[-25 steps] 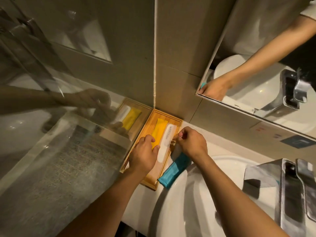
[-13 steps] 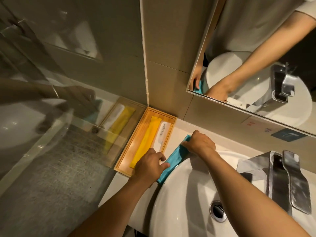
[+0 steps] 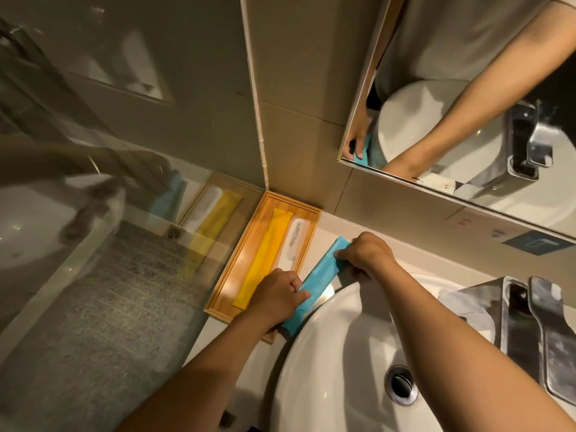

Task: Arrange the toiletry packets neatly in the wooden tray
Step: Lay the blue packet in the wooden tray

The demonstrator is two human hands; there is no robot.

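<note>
A wooden tray sits in the corner of the counter against the tiled wall. Inside it a long yellow packet and a white packet lie side by side, lengthwise. A long blue packet lies outside the tray, between its right edge and the basin. My left hand grips the blue packet's near part. My right hand pinches its far end.
A round white basin with a drain fills the lower right. A chrome tap stands at the right. A mirror hangs above, a glass partition is on the left.
Both hands left the white packet in the tray and took hold of the blue packet, which now lies straighter beside the tray. The yellow and white packets lie aligned.
</note>
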